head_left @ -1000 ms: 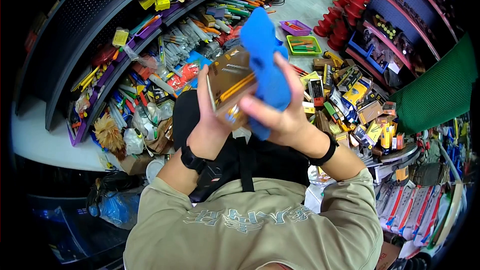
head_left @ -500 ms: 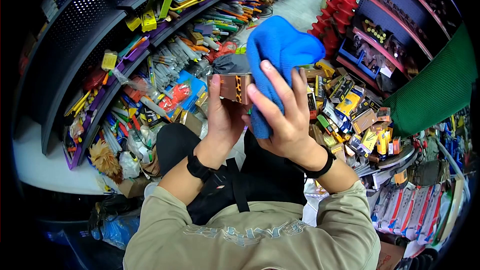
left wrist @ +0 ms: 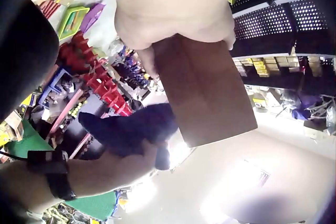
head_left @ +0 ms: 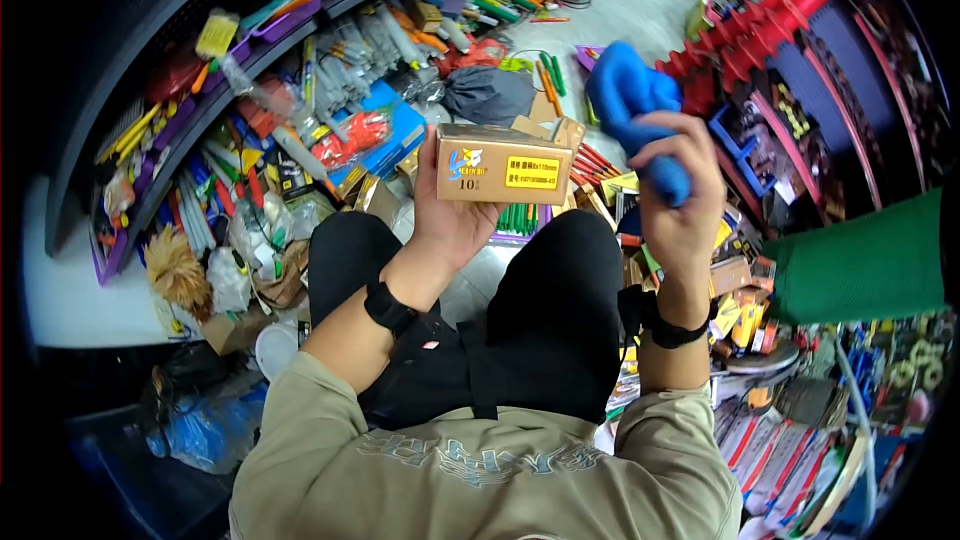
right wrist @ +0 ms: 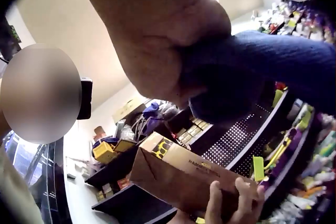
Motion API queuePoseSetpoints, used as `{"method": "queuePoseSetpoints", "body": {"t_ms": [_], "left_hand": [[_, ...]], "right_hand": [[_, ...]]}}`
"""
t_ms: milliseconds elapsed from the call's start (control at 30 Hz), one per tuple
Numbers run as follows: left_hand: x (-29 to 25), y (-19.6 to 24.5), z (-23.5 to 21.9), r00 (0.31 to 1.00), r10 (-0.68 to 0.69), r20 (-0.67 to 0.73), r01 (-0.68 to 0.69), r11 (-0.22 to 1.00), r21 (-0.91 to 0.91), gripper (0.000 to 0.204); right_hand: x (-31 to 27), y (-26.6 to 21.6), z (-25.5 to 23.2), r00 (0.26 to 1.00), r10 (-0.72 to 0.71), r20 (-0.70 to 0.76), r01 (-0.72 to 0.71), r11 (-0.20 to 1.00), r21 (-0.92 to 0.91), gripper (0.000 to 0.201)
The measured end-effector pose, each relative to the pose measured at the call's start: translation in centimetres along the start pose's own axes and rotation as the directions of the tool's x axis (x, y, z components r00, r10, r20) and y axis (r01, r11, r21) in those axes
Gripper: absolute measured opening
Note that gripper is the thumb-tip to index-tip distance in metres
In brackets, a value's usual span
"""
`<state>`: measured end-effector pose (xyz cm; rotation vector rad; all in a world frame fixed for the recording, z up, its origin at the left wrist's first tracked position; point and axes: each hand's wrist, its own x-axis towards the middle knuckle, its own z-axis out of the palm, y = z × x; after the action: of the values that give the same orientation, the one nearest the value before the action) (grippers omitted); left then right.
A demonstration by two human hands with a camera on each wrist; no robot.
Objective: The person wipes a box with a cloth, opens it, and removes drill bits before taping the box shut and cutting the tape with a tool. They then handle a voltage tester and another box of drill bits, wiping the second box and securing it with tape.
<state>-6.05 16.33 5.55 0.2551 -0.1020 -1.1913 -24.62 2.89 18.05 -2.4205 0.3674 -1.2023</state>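
A brown cardboard box (head_left: 480, 187) is held up over the knees, its printed side with a yellow label toward the head camera. My left hand (head_left: 446, 218) grips it from the left and underneath; in the right wrist view, fingers (right wrist: 244, 198) wrap around one end of the box (right wrist: 163, 182). To the right and apart from the box, my right hand (head_left: 688, 205) clutches a bunched blue cloth (head_left: 622, 90), with part of it poking out below the fingers. The cloth (right wrist: 294, 58) also hangs from the hand in the right wrist view.
Green and red sticks (head_left: 520, 220) lie on the floor beyond the knees. Many small boxes (head_left: 740, 315) are heaped at the right, near a green mat (head_left: 860, 260). Shelves (head_left: 190, 30) with packaged tools line the left. Red spiral augers (head_left: 770, 30) stand at the back right.
The cloth was against the box and has come away to the right, bunched tighter in my right hand. The box has turned so its labelled side faces the head camera.
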Motion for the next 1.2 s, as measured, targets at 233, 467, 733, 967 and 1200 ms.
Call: {"method": "queuePoseSetpoints", "body": {"t_ms": [233,467,733,967,1200], "left_hand": [[0.7,2.9,-1.1,0.999,0.046,-0.020,-0.048,0.997,-0.058,0.069],[0.4,3.9,-2.0,0.999,0.036,0.041,-0.032,0.995,-0.097,0.071],[1.1,3.0,-2.9,0.998,0.023,-0.055,-0.025,0.999,-0.031,0.071],[0.4,1.4,-2.3,0.979,0.037,-0.201,-0.060,0.992,-0.112,0.068],[-1.7,0.2,1.7,0.963,-0.090,-0.253,0.043,0.982,-0.184,0.069]], "right_hand": [[1.5,-2.2,6.9,0.968,-0.124,0.217,0.096,0.986,0.136,0.071],[2.0,-1.6,9.1,0.978,-0.147,0.149,0.120,0.977,0.178,0.063],[1.3,0.3,10.0,0.968,-0.169,0.183,0.119,0.960,0.253,0.064],[-0.2,2.1,11.4,0.974,-0.124,0.192,0.036,0.913,0.407,0.070],[-0.5,1.2,8.7,0.992,-0.128,0.008,0.115,0.918,0.379,0.069]]}}
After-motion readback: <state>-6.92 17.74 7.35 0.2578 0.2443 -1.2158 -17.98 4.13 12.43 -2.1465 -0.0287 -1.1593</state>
